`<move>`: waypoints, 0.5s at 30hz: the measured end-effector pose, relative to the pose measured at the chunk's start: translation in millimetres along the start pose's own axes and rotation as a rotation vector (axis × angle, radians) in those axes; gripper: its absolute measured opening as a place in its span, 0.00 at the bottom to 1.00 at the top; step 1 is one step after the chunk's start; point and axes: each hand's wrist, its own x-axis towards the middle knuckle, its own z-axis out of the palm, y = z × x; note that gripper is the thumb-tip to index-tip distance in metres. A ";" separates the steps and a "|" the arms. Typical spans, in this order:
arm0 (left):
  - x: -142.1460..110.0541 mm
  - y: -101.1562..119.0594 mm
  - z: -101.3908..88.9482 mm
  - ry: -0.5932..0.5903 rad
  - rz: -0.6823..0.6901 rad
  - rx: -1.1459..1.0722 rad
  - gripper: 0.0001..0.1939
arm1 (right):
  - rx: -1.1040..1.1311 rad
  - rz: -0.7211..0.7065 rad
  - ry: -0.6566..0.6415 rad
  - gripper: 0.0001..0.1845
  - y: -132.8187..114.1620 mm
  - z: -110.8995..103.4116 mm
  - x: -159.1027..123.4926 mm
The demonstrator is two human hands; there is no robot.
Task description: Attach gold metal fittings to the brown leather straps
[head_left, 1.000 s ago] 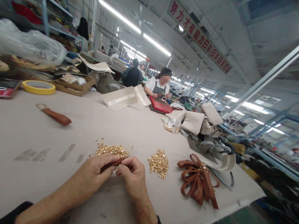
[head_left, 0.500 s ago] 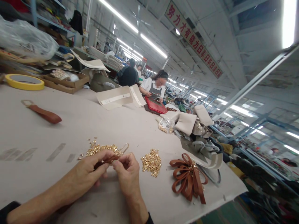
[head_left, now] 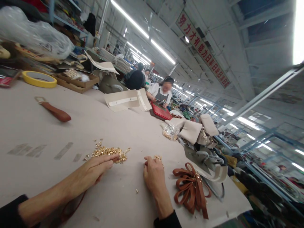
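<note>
My left hand (head_left: 98, 167) is closed around a brown leather strap (head_left: 75, 204), most of it hidden under the palm. A gold metal loop (head_left: 125, 151) sticks out past its fingertips, over a pile of gold rivets (head_left: 102, 151). Fingers curled together, my right hand (head_left: 154, 174) reaches down onto a second pile of small gold pieces (head_left: 158, 157); its fingertips are partly hidden, and what they hold I cannot make out. Between the hands, a single gold rivet (head_left: 137, 191) lies on the table. To the right is a bunch of looped brown straps (head_left: 191, 186).
On the table (head_left: 87, 129) another brown strap with a metal loop (head_left: 57, 111) lies at left. Yellow tape (head_left: 39, 79), a cardboard tray (head_left: 78, 85) and cream panels (head_left: 123, 100) sit behind. Cream bags (head_left: 191, 128) are piled at right. A co-worker (head_left: 161, 91) handles a red item.
My right hand has left the strap and moved right onto the right-hand gold pile. My left hand keeps the strap, its fingers now straighter. A loose rivet now shows between the hands.
</note>
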 end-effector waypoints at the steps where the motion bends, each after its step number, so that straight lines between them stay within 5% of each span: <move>1: -0.5 1.9 -0.1 -0.029 -0.013 0.011 0.29 | -0.006 -0.008 -0.005 0.19 0.4 1.6 1.0; 10: -0.1 8.5 8.9 -0.153 -0.082 -0.224 0.17 | 0.120 0.001 0.005 0.17 -2.4 5.0 12.5; 15: -0.7 7.5 8.4 -0.129 -0.030 -0.101 0.16 | 0.707 0.049 0.086 0.05 -43.8 0.7 -1.6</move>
